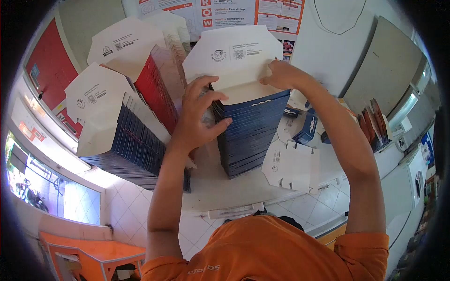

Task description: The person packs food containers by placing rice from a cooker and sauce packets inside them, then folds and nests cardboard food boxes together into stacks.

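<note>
A tall stack of nested dark blue cardboard food boxes (251,136) stands in front of me. The top food box (234,77) has a white inside, and its printed lid stands up at the back. My left hand (199,112) is at the left side of the stack, its fingers spread and curved near the upper corner. Whether it presses on the cardboard I cannot tell. At the right side of the top box, my right hand (281,75) has curled fingers closed on the edge where lid meets side. Some of its fingertips are hidden.
To the left lean another stack of blue boxes (136,140) and a stack of red boxes (157,89). Flat white box blanks (290,166) and a small blue carton (307,129) lie at right on the table (211,199). Posters (225,14) hang behind.
</note>
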Motion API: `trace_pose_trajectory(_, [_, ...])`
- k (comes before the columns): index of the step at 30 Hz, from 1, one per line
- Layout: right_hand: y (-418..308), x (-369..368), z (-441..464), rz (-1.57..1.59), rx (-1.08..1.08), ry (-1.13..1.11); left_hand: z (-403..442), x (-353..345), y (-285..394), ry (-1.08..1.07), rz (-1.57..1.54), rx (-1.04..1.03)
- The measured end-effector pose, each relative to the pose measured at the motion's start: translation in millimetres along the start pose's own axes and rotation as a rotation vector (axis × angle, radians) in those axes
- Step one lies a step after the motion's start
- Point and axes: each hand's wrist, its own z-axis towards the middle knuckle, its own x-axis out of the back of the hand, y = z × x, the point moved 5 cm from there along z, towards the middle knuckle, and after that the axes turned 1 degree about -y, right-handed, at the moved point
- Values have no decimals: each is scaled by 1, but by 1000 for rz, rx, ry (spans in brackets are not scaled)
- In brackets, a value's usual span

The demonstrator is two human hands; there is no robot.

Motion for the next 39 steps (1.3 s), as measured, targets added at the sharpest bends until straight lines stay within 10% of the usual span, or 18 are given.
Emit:
trace_pose_trajectory(7, [4, 7, -9, 204, -127, 132, -5, -24, -17, -116, -108, 94])
trace_pose_trajectory(15, [-36, 3, -89, 69, 672, 433, -11, -30, -8, 3, -112, 180])
trace_pose_trajectory(21, [-39, -13, -100, -136, 665, 464, -33, -37, -1, 233, -44, 283])
trace_pose_trajectory(24, [-40, -10, -107, -171, 654, 536, -106, -85, -6, 315, -298, 712])
trace_pose_trajectory(39, [-41, -17, -102, -101, 806, 341, -232, -204, -5, 89, -181, 1016])
